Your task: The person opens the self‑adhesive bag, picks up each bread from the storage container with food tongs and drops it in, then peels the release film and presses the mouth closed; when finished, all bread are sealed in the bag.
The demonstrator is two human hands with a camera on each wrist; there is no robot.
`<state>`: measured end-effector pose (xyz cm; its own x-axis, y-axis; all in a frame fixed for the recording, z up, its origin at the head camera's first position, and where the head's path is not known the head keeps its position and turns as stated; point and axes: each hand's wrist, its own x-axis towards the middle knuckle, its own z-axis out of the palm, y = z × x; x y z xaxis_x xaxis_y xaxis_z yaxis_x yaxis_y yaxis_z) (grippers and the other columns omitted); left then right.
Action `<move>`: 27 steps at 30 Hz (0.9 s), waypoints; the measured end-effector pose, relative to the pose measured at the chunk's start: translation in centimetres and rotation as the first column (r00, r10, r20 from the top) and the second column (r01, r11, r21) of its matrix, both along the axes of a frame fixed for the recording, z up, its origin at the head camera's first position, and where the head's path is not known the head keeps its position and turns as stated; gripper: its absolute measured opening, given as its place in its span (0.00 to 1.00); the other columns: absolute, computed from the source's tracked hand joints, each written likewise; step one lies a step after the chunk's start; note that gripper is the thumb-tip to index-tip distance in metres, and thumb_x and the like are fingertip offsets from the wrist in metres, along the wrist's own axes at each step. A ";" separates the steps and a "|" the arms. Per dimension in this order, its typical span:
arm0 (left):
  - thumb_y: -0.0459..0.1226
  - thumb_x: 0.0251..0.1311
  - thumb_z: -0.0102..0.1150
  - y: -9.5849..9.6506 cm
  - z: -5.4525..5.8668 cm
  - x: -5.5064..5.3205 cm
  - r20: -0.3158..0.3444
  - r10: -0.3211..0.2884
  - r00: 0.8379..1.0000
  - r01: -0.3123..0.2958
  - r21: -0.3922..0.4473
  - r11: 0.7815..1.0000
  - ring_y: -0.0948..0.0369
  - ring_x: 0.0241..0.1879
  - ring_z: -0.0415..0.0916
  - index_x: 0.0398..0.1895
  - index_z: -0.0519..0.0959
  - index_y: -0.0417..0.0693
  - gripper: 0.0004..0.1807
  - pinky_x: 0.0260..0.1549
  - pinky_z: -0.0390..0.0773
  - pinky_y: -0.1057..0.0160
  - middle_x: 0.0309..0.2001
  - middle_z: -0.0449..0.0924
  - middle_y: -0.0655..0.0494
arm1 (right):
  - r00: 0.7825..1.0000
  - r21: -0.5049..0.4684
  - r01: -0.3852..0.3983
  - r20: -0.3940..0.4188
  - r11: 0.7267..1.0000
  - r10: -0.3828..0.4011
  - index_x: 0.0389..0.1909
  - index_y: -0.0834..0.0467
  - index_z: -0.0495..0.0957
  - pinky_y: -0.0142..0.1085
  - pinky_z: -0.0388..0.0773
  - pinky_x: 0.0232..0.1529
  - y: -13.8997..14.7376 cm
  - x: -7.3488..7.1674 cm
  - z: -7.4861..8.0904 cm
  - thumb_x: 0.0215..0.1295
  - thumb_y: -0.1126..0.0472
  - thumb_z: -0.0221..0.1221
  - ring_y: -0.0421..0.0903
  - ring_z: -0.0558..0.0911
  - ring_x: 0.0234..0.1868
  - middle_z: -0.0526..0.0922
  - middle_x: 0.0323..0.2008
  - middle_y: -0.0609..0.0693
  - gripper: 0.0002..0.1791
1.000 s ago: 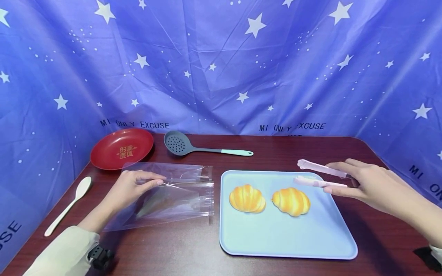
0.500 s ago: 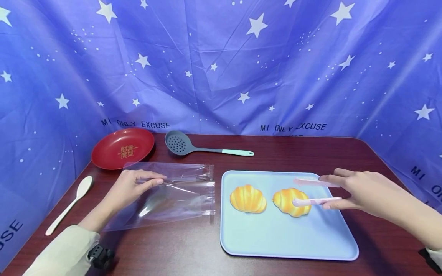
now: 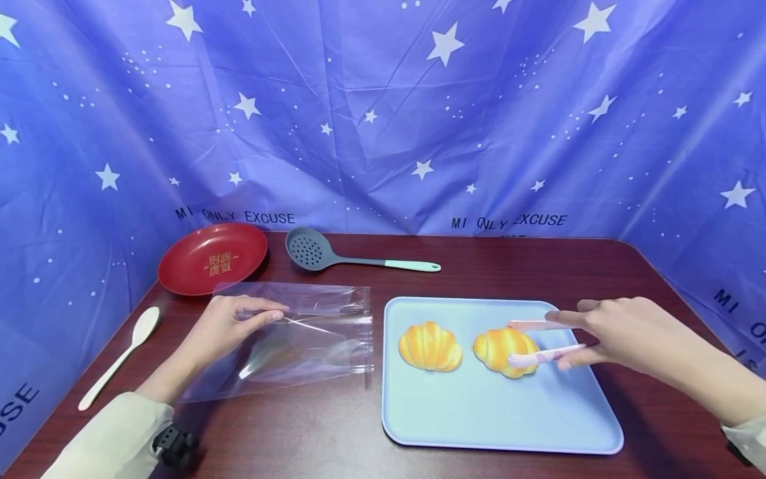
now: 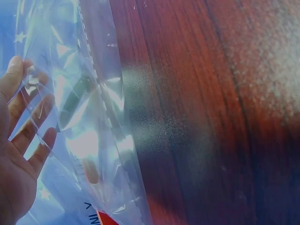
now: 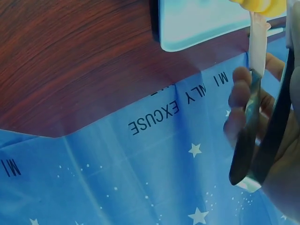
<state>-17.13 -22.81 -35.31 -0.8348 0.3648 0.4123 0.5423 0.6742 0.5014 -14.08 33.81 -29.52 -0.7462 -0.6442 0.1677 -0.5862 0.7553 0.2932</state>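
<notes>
My left hand (image 3: 233, 326) pinches the upper layer of a clear plastic bag (image 3: 317, 352) between thumb and fingers; the bag's open end points right, toward the tray. In the left wrist view the transparent film (image 4: 84, 122) spreads beyond the fingers. My right hand (image 3: 622, 332) holds pink tongs (image 3: 547, 356) with their arms spread apart. The tips lie to either side of the right-hand croissant (image 3: 503, 349), overlapping it in the head view. Another croissant (image 3: 429, 346) sits to its left. Both rest on a light blue tray (image 3: 497, 419).
A red plate (image 3: 185, 259) with gold characters stands at the back left. Next to it lies a grey slotted skimmer (image 3: 308, 249) with a mint handle. A white spoon (image 3: 122, 352) lies at the left table edge. Blue star-patterned cloth (image 3: 371, 153) hangs behind the table.
My right hand has brought the tongs forward and down from above the tray's back right corner to the right-hand croissant. The left hand has stayed on the bag.
</notes>
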 end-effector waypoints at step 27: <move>0.36 0.61 0.71 0.3 0.5 0.2 0.087 0.004 0.996 -0.007 0.031 0.999 0.61 0.46 0.84 0.48 0.90 0.57 0.12 0.43 0.82 0.64 0.43 0.89 0.65 | 0.993 -0.116 0.061 0.109 0.991 -0.048 0.46 0.50 0.89 0.38 0.69 0.18 1.3 0.0 -0.3 0.44 0.29 0.71 0.31 0.65 0.19 0.79 0.27 0.38 0.35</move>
<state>-16.94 -22.54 -34.78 -0.8700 0.3482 0.3491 0.4920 0.6600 0.5677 -14.03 35.10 -29.83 -0.7972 -0.5825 0.1586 -0.5662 0.8126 0.1379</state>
